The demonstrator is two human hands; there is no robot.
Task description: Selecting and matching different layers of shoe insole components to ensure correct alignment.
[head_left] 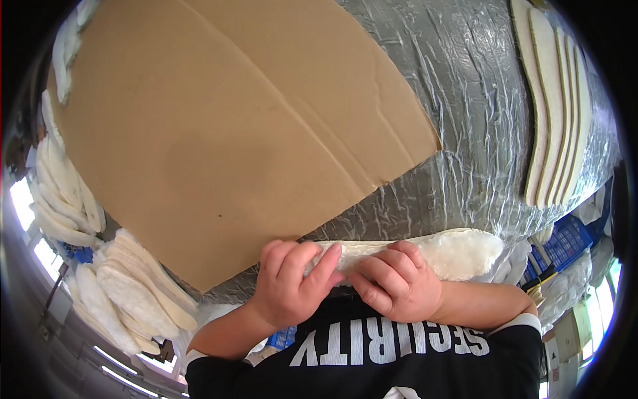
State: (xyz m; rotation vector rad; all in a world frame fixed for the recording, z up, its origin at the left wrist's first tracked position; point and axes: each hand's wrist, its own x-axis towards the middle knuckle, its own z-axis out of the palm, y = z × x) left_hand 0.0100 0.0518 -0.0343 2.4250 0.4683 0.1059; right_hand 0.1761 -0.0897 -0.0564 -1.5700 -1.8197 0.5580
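A long white fleecy insole lies sideways along the near edge of the wrapped surface, close to my body. Its fluffy right end sticks out past my right hand, whose fingers are curled over its near edge in a grip. At the insole's left part, my left hand is closed, with thumb and fingers pinching it. The two hands are close together, thumb areas almost meeting. The insole's left tip is hidden by my left hand.
A large brown cardboard sheet lies on the grey plastic-wrapped surface. Flat cream insoles are fanned out at the far right. Fleecy insoles are piled at the left. A blue crate stands below the right edge.
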